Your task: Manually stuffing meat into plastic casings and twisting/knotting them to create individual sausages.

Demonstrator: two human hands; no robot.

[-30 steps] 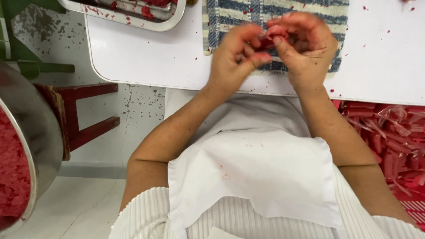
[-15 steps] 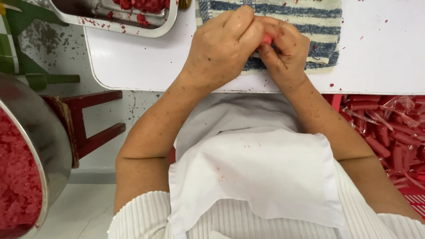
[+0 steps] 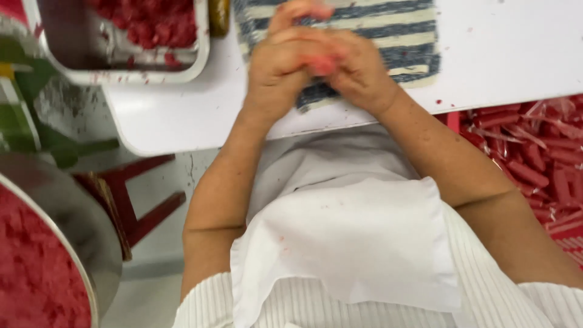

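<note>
At the far left, down low, sits a big metal bowl (image 3: 91,243) full of crumbly red paste (image 3: 30,273). Above it is something green (image 3: 36,121), blurry and hard to name. Just beside the bowl stands a dark red wooden stool (image 3: 143,200) on the pale floor.

A white table (image 3: 182,115) runs across the top. On its left corner is a white tray (image 3: 130,74) with more of the red paste inside. Near the front edge of the table lies a striped cloth (image 3: 401,36), blue and cream.

Both hands are up over that cloth, pressed close together. The left hand (image 3: 282,67) is curled, with its fingers bent over the top. The right hand (image 3: 361,73) is curled too and touches the left one. Between them is a small pinkish-red lump (image 3: 320,62), squeezed in the fingers of both hands. Only a bit of it shows, and the hands are blurry, so I cannot tell its shape.

Under the arms is a white apron (image 3: 346,243) over a white ribbed top (image 3: 303,304). It has a few tiny pink spots.

At the far right, below the table's edge, lies a pile of red sticks in clear wrappers (image 3: 534,164).
</note>
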